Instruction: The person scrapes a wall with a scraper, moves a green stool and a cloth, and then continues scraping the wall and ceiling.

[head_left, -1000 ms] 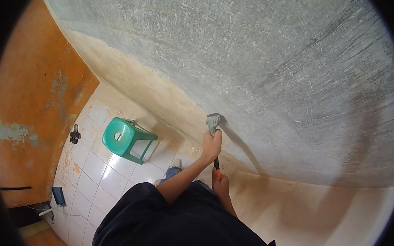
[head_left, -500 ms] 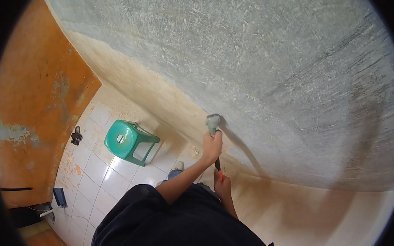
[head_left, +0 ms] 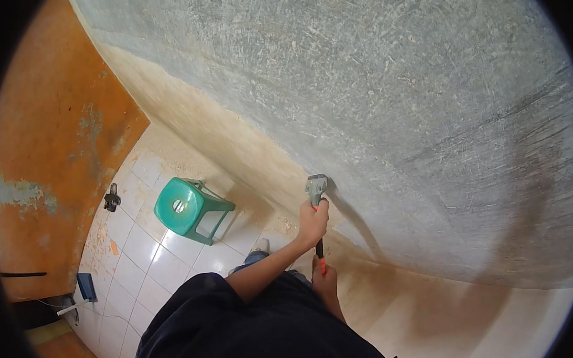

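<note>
A long-handled scraper [head_left: 315, 187] with a grey head and a black and orange handle rests against the wall [head_left: 386, 109], close to the line between grey surface and paler beige band. My left hand [head_left: 314, 223] is closed round the upper handle, just below the head. Lower down, my right hand [head_left: 325, 278] wraps the orange end of the same handle. The blade edge against the wall is too small to make out.
A green plastic stool [head_left: 179, 207] stands on the white tiled floor [head_left: 134, 242] to the left. Beyond it are orange flakes, a dark object [head_left: 112, 198], a blue dustpan-like item [head_left: 87, 287], a thin cable and a worn orange panel [head_left: 51, 139].
The scraper head and both hands have shifted slightly down and to the right along the wall. The camera view has tilted a little. Both hands keep their hold.
</note>
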The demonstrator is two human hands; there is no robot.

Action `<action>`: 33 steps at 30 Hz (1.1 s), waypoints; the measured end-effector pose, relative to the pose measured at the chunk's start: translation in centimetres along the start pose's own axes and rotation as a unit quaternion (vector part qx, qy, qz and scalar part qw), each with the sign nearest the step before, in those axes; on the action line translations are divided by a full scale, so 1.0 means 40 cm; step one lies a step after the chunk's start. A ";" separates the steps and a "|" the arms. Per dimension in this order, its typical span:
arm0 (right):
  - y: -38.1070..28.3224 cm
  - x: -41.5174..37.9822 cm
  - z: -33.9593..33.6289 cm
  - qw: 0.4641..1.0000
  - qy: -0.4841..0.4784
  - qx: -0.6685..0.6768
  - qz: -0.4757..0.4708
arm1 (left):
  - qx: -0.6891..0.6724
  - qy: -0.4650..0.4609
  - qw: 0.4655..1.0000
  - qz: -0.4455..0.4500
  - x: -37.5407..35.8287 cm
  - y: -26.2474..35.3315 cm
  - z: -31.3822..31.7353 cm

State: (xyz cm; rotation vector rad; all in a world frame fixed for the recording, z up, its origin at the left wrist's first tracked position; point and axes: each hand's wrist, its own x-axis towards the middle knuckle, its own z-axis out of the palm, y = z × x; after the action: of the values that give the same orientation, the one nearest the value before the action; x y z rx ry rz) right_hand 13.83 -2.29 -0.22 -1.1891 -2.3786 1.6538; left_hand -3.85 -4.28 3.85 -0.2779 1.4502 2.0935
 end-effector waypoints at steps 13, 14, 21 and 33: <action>0.003 -0.015 -0.003 1.000 0.018 -0.004 -0.004 | -0.005 0.006 1.000 0.000 -0.008 -0.013 0.009; -0.003 -0.006 -0.001 1.000 0.016 -0.011 -0.021 | -0.008 0.021 1.000 0.013 -0.002 -0.008 0.013; -0.030 -0.026 0.011 0.998 0.026 -0.010 0.059 | -0.009 -0.020 1.000 -0.018 -0.005 -0.007 0.000; -0.039 0.009 0.050 1.000 0.007 -0.019 0.005 | 0.001 -0.029 1.000 0.005 0.029 0.011 -0.036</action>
State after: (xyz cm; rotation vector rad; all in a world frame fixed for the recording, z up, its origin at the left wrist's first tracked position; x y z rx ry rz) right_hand 11.86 -3.92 -0.01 -1.2154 -2.4103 1.6050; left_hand -5.23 -5.32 3.08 -0.2077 1.4226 2.0892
